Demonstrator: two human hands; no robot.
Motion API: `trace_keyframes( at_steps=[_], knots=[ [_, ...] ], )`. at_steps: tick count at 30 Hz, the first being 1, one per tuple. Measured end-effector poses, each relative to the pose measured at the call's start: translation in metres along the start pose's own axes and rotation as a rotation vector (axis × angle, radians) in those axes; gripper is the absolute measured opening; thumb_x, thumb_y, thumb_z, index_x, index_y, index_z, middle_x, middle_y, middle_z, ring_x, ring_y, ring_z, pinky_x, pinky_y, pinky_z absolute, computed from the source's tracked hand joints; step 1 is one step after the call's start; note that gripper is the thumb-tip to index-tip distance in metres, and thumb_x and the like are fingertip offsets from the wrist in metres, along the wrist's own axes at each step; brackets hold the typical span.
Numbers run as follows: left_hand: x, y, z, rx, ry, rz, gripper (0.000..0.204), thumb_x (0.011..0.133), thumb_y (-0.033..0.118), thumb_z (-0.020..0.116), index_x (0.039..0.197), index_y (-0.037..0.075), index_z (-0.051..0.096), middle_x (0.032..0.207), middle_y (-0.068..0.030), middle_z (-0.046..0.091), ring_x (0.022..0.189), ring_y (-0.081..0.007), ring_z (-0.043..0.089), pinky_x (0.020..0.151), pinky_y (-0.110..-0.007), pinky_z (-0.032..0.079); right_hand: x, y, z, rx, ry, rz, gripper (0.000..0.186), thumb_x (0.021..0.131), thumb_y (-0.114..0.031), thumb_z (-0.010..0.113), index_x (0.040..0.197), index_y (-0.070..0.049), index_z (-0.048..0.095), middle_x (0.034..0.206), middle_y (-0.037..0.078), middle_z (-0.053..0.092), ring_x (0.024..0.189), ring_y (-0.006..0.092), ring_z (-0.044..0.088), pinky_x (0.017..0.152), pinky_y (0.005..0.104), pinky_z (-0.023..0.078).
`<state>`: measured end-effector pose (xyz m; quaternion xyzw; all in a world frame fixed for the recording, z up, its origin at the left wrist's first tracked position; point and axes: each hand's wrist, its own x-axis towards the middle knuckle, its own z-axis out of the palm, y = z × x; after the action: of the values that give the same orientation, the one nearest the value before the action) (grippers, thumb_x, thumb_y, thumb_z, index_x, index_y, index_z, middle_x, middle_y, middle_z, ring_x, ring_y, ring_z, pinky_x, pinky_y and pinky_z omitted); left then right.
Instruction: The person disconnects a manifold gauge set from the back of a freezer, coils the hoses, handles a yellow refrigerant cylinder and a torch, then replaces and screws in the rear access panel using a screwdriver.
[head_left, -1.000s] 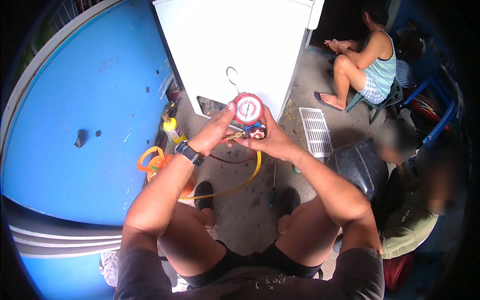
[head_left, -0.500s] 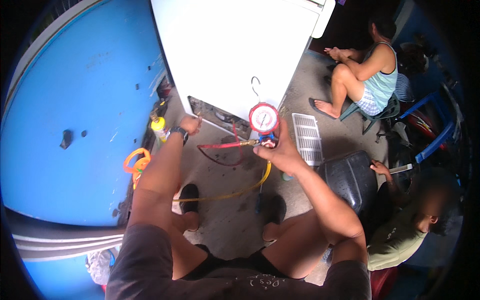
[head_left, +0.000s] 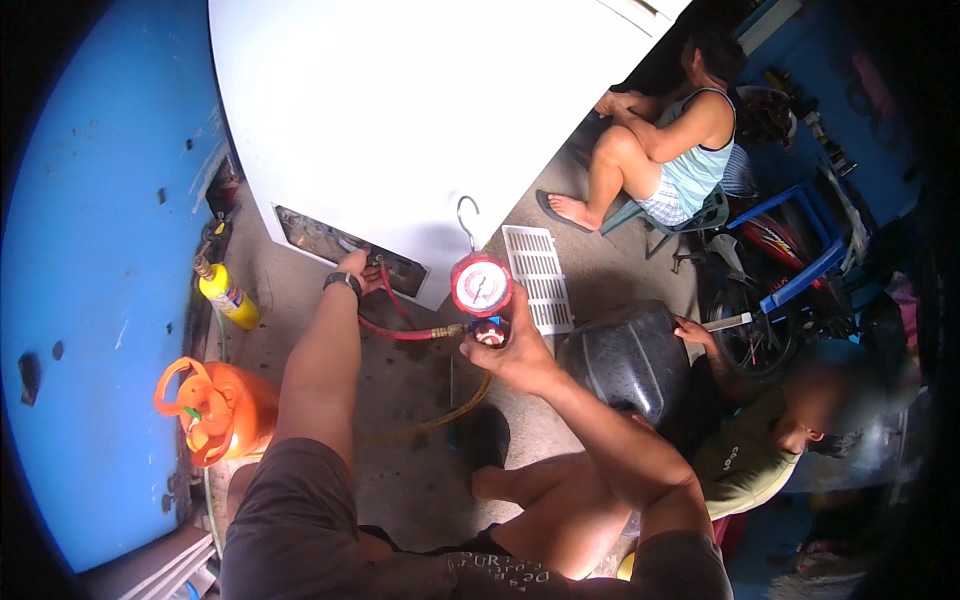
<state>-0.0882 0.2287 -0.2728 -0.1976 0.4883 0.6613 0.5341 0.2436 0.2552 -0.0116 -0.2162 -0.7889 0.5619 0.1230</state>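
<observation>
Gripping gauge (head_left: 482, 284) in right hand (head_left: 525, 353), before cabinet (head_left: 350, 120); left hand (head_left: 359, 267) apart, at cabinet's opening (head_left: 312, 236), its grip I cannot tell. Red hose (head_left: 422, 333) could snag on cabinet if I pull gauge back.

The opening (head_left: 308, 236) is uncovered at left; red hose (head_left: 415, 333) crosses its right.

At the bottom of the frame I wear a dark short-sleeved shirt (head_left: 290, 520) with pale lettering (head_left: 500, 568). A black watch (head_left: 343, 283) circles my left wrist, left of centre.
</observation>
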Motion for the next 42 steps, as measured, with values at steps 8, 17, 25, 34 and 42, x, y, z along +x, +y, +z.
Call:
trace_keyframes(
  at_steps=[8, 17, 25, 34, 42],
  knots=[
    [0.016, -0.004, 0.008, -0.080, -0.028, -0.014, 0.020, 0.105, 0.024, 0.043, 0.114, 0.011, 0.055, 0.101, -0.0138, 0.069, 0.095, -0.0293, 0.065, 0.085, -0.046, 0.053, 0.020, 0.008, -0.003, -0.039, -0.025, 0.063, 0.092, 0.080, -0.006, 0.078, 0.148, -0.007, 0.017, 0.132, 0.015, 0.049, 0.117, 0.0218, 0.052, 0.096, 0.0360, 0.048],
    [-0.006, -0.012, 0.003, -0.407, -0.235, -0.124, 0.020, 0.104, 0.024, 0.046, 0.110, 0.008, 0.055, 0.110, -0.0154, 0.067, 0.107, -0.0308, 0.063, 0.094, -0.047, 0.050, 0.043, 0.022, -0.010, -0.155, -0.063, 0.099, 0.101, 0.078, -0.021, 0.081, 0.152, -0.007, 0.013, 0.135, 0.024, 0.052, 0.126, 0.0330, 0.054, 0.105, 0.0393, 0.043],
    [-0.007, -0.016, 0.001, -0.413, -0.203, -0.052, 0.014, 0.103, 0.021, 0.052, 0.112, 0.011, 0.056, 0.113, -0.0130, 0.065, 0.110, -0.0304, 0.061, 0.096, -0.047, 0.050, 0.053, 0.021, -0.005, -0.196, -0.077, 0.125, 0.104, 0.075, -0.023, 0.082, 0.152, -0.009, 0.014, 0.134, 0.024, 0.053, 0.126, 0.0341, 0.054, 0.106, 0.0393, 0.042],
    [0.001, -0.017, 0.004, -0.481, -0.126, -0.071, 0.008, 0.101, 0.017, 0.055, 0.102, 0.011, 0.060, 0.103, -0.0105, 0.064, 0.098, -0.0241, 0.064, 0.093, -0.046, 0.055, 0.057, 0.023, -0.006, -0.231, -0.066, 0.126, 0.102, 0.077, -0.016, 0.081, 0.153, -0.007, 0.013, 0.134, 0.020, 0.051, 0.121, 0.0267, 0.054, 0.101, 0.0365, 0.045],
    [0.007, -0.015, 0.000, -0.428, -0.122, -0.022, 0.006, 0.101, 0.015, 0.056, 0.103, 0.011, 0.060, 0.096, -0.0084, 0.062, 0.093, -0.0231, 0.063, 0.092, -0.046, 0.055, 0.057, 0.023, -0.008, -0.184, -0.068, 0.113, 0.097, 0.076, -0.022, 0.080, 0.150, -0.011, 0.018, 0.133, 0.024, 0.054, 0.126, 0.0353, 0.054, 0.105, 0.0400, 0.043]
  ],
)
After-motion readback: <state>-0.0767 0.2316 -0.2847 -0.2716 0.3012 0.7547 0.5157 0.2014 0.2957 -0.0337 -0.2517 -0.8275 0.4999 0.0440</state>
